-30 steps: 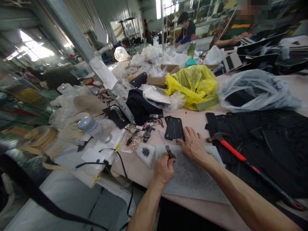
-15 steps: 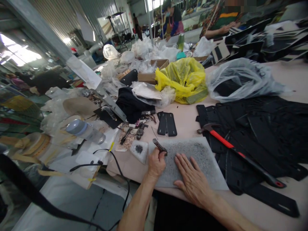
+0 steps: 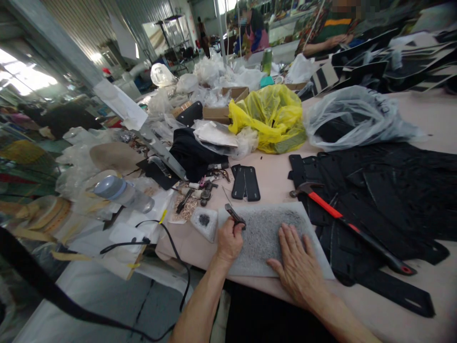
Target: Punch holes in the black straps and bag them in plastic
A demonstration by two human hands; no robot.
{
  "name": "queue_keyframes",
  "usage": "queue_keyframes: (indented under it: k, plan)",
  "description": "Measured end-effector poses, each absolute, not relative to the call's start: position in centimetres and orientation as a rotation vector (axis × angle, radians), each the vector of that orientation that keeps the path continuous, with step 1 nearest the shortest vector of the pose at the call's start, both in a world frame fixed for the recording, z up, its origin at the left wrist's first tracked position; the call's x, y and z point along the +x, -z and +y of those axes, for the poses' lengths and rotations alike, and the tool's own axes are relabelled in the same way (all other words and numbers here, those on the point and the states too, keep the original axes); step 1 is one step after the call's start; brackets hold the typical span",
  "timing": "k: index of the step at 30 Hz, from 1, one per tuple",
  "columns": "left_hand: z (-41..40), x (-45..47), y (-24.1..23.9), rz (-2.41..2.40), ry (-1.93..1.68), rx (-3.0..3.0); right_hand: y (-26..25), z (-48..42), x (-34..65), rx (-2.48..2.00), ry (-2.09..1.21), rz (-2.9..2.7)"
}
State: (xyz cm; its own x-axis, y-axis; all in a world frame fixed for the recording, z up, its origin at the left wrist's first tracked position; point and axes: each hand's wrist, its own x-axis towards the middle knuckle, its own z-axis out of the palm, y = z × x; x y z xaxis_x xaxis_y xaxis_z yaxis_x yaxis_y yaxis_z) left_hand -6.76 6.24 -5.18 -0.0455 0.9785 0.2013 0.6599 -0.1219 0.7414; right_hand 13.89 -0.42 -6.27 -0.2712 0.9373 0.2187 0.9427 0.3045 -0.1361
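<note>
Metal hand tool (image 3: 234,215) in your left hand (image 3: 229,242), above the left part of the grey slab (image 3: 259,252) that lies on the pink-covered table (image 3: 200,250) in front of you. Your left thumb and curled fingers pinch the tool, its free end pointing away from you and to the left; whether it touches the slab is too small to tell.

Your right hand (image 3: 298,259) supplies the news. One second ago its fingers were at the pair of black pieces (image 3: 252,182) beyond the slab's far edge; half a second ago it lay palm-down near the slab's middle. Now it has shifted toward the right side, flat and gripping nothing, fingers loosely spread and thumb out to the left.

The pair stays just past the slab, one piece overlapping the other, and your left hand has kept its hold throughout. Judged from that, your attention has passed from the pieces to the slab's speckled surface, with the tool held at the ready.

To your right, a red-and-black hammer (image 3: 352,226) rests untouched on a heap of black parts (image 3: 385,190). Coppery rings (image 3: 183,210) lie to your left.
</note>
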Motion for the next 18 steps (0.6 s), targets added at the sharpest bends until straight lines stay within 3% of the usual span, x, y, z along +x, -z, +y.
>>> queue_keyframes:
  k: [6,14,18]
  plan:
    - [6.2,-6.9,5.3,1.702,-1.021,1.817,5.3,2.1,12.5,-1.507,-0.147,-2.401]
    - [6.0,-6.9,5.2,1.689,-1.039,1.83,0.9,15.6,11.3,-2.052,-0.462,-2.049]
    - [6.2,-6.9,5.5,1.692,-1.07,1.823,1.1,19.4,8.3,-2.211,-0.575,-1.985]
